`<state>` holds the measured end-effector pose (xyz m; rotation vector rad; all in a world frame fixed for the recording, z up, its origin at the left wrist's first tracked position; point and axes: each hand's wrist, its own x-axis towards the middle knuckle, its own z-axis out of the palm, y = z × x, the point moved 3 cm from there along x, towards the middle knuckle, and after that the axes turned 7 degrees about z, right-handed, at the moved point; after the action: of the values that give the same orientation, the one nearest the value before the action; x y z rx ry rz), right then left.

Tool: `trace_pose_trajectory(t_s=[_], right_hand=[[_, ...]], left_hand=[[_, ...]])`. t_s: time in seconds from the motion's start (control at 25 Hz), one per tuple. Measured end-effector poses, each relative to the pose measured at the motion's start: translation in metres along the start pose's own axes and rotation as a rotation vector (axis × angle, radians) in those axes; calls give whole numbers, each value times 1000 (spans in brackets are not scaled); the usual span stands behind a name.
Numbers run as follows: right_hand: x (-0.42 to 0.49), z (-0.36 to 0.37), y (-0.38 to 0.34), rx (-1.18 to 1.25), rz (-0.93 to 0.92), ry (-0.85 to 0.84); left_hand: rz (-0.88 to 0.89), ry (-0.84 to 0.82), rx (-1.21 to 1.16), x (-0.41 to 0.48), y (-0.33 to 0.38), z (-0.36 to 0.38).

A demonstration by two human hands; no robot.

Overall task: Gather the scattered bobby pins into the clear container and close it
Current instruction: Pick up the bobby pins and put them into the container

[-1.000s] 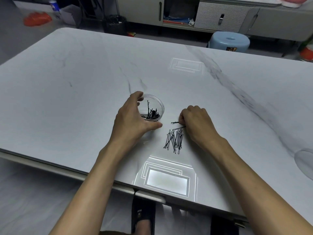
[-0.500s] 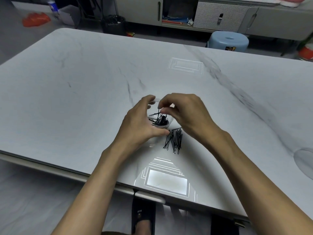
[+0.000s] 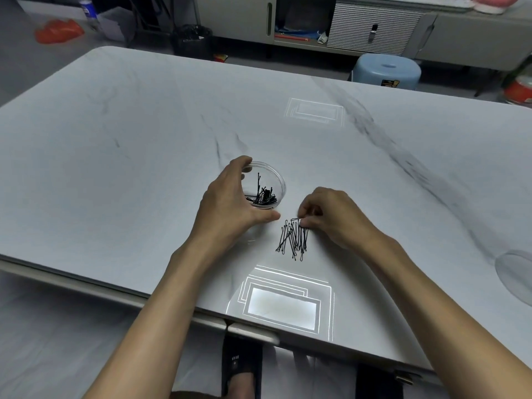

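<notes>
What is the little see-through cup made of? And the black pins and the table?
Clear container: likely plastic, maybe glass; what is inside shows straight through its glossy wall.
Bobby pins: thin bent wire, probably metal with a black coat.
Table: looks like polished marble or a marble-look slab; it has grey veins and mirrors bright lights.

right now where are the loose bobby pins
Head view: the loose bobby pins lie on the table, just front-right of the clear container, against the right hand.
</notes>
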<state>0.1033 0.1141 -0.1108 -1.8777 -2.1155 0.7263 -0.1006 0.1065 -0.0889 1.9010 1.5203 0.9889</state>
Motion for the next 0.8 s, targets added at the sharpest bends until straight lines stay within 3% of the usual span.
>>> trace_pose_trajectory(t_s=[0.32,0.48,0.56,0.68,0.8], right_hand=[[-4,2,10,-325,-153,61],[-10,-8,15,-125,-224,119],[-12,-7,10,-64,-281,62],[-14,1,7,-133,-342,-17],[-16,-1,8,-177,-369,27]], left_hand=[[-5,-14,-7,0,1,2],[-1,-11,-14,1,1,2],[4,-13,-13,1,2,3],[6,-16,-11,1,3,4],[7,-17,-6,1,3,5]])
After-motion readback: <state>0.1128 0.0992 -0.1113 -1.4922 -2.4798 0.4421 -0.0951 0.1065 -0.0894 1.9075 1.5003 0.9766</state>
